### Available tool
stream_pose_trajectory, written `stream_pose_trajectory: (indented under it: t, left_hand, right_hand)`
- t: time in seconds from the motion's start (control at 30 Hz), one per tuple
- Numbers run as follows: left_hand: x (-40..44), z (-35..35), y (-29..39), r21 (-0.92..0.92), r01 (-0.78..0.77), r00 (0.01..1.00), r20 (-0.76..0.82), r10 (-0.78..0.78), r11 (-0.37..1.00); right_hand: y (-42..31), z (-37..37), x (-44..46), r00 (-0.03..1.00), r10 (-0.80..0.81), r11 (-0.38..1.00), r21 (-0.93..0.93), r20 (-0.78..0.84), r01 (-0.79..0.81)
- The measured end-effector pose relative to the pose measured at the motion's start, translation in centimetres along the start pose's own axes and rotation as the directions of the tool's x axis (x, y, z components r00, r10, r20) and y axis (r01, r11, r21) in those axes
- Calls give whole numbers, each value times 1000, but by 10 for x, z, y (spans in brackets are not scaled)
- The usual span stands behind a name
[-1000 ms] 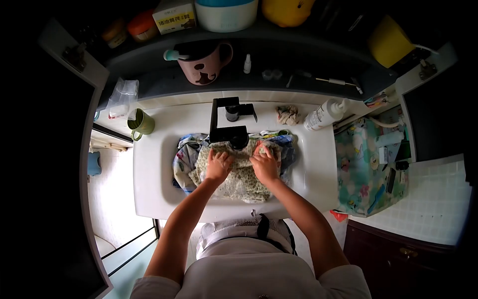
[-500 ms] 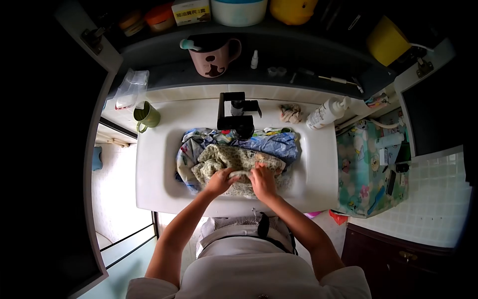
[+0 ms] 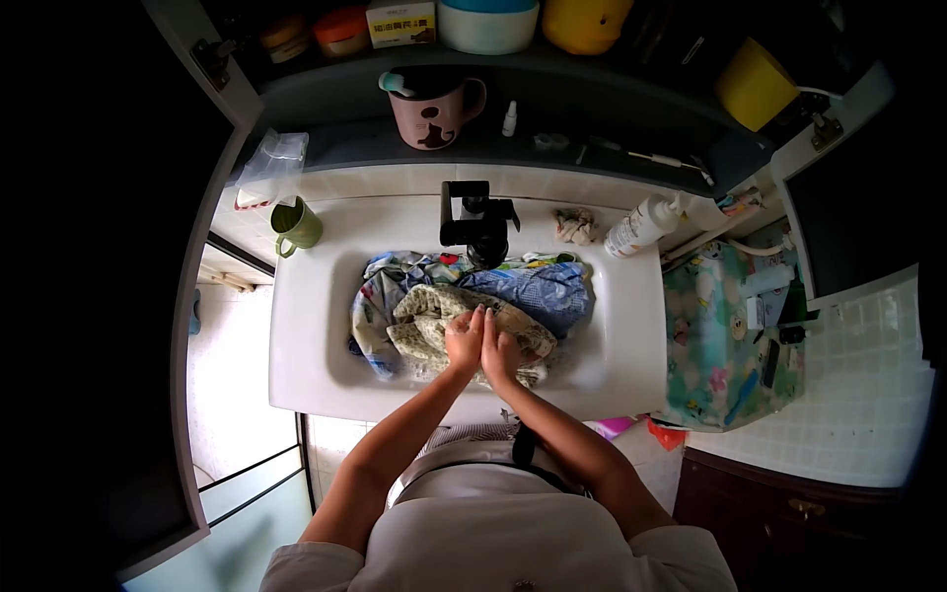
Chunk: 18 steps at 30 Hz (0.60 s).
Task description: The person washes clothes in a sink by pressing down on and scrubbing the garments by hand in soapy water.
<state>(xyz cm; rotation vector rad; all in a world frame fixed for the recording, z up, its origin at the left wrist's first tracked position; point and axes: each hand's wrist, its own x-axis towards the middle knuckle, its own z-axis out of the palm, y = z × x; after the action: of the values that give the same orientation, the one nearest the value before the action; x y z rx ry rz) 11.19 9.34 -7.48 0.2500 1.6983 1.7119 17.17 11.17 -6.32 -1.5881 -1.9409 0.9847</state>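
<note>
Close together over the sink [image 3: 626, 360], my left hand [image 3: 464, 341] and my right hand [image 3: 499, 354] are both closed on a cream cloth with a small dark green pattern [image 3: 422, 318]. Their knuckles almost meet, and the part of the cloth between them is mostly hidden. Behind it lies a crumpled blue cloth [image 3: 545, 293]. A multicoloured printed cloth [image 3: 371, 321] is bunched along the left side of the basin. The fabrics look wet, and suds show near the front.
A black faucet [image 3: 483, 232] overhangs the back of the basin. On the rim stand a green cup [image 3: 298, 227] at left, a small crumpled cloth [image 3: 573, 226], and a white pump bottle [image 3: 639, 228] at right. Above is a shelf [image 3: 340, 138] with a pink mug [image 3: 431, 116].
My hands have come together from slightly apart, the left moving right and the right moving left. The patterned cloth has been drawn in and bunched between them.
</note>
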Motion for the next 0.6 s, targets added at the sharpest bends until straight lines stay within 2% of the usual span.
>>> stream_pose_trajectory:
  t: [0.03, 0.1, 0.13, 0.23, 0.27, 0.3, 0.37, 0.4, 0.43, 0.5, 0.57, 0.6]
  left_hand:
    - [-6, 0, 0, -10, -35, 999, 5, 35, 999]
    - [-16, -4, -8, 53, 12, 997, 72, -16, 999]
    - [-19, -4, -13, 6, 16, 997, 75, -16, 1000]
    - [-21, -8, -8, -92, 59, 997, 53, -55, 994]
    - [-21, -14, -2, -118, 155, 985, 97, -144, 981]
    - [-18, -15, -3, -45, 130, 988, 85, -126, 991]
    - [-3, -28, -16, 278, 151, 965, 166, -202, 949]
    - [2, -35, -19, 432, 144, 948, 199, -250, 891]
    - [4, -41, -10, 575, -72, 946, 299, -128, 815]
    - [2, -51, 14, 740, -322, 928, 370, 43, 590]
    - [12, -57, 38, 837, -495, 844, 400, 357, 234]
    - [18, -56, 45, 836, -494, 838, 383, 390, 240]
  right_hand:
    - [4, 3, 7, 999, -23, 1000, -17, -31, 23]
    - [9, -1, 23, 997, 29, 993, 113, 70, -37]
    - [7, 2, 28, 1000, -14, 993, 120, -3, 14]
    - [1, 0, 12, 996, -85, 995, 52, -32, 87]
    - [3, 4, 3, 978, -159, 986, 24, -137, 164]
    - [2, 0, -7, 972, -190, 975, 91, -141, 203]
    - [4, -10, -21, 966, -241, 965, 77, -98, 249]
    - [8, -15, -18, 969, -246, 965, 99, 7, 244]
    - [14, -21, -12, 962, -249, 964, 120, 112, 236]
    - [19, -39, 0, 912, -317, 943, 192, 262, 273]
    - [3, -57, 8, 927, -372, 927, 79, 53, 368]
    - [5, -63, 20, 846, -532, 847, -3, -29, 532]
